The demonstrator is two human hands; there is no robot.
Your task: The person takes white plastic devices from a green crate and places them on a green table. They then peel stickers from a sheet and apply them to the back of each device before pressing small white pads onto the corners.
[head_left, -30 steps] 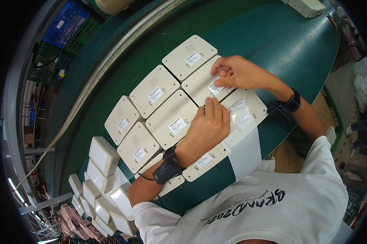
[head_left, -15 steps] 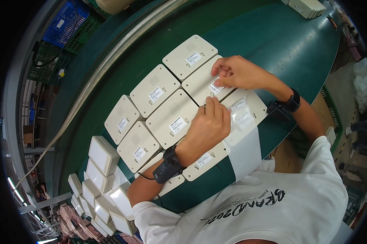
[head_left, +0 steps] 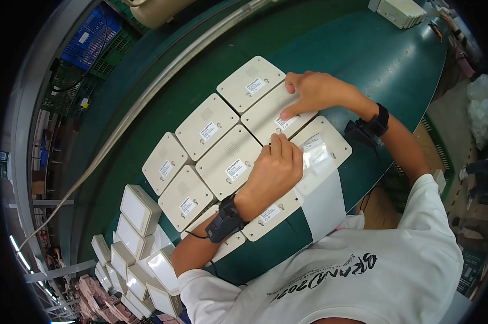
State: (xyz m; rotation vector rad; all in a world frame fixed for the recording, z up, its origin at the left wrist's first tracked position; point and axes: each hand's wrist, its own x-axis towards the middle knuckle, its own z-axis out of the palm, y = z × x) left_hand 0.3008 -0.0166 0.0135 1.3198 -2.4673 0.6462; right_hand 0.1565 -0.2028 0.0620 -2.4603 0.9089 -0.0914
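Cream plastic housings lie back side up in rows, most with a white printed label and keyhole slots. On one upper-right housing (head_left: 260, 120), the thumb of my right hand (head_left: 322, 94) rests on the white label (head_left: 285, 123). That hand's fingers are spread apart toward the housing's far right edge. My left hand (head_left: 279, 164) is at the same housing's near edge, fingertips bent and pressed together; whether they pinch anything is hidden. Beside it, a glossy clear piece (head_left: 317, 159) and a white backing sheet (head_left: 325, 208) lie over the nearest right housing (head_left: 336, 141).
White-faced units (head_left: 138, 210) are stacked at the lower left of the green work surface (head_left: 363, 59). More cream housings (head_left: 400, 13) stand at the far right. A metal rail (head_left: 168, 73) runs along the far side. Blue and green crates (head_left: 92, 38) stand beyond it.
My right thumb has come down onto the label, and the right fingers have opened out from a pinch. My left hand stays nearly in place. The view has shifted slightly.
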